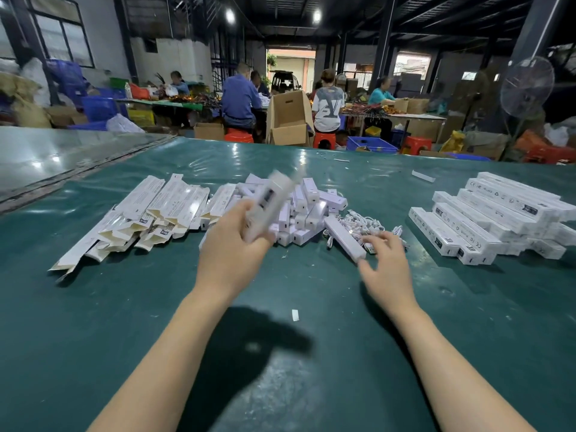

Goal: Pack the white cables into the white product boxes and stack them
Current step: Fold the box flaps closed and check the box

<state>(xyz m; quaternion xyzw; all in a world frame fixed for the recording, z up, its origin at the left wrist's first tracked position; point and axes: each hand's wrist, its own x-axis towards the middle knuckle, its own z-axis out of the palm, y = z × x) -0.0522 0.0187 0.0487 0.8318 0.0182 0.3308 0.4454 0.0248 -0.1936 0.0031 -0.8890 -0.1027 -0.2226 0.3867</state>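
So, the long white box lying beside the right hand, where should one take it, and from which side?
Probably its near end, pinched across the narrow width from above. The long white box lies flat with its near end free; its far end touches the box heap, and cables crowd its right side.

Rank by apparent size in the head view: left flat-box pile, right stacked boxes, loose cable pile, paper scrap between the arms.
1. flat-box pile and stacked boxes: similar spread, stack cut by the frame edge, so unranked.
2. cable pile.
3. paper scrap.
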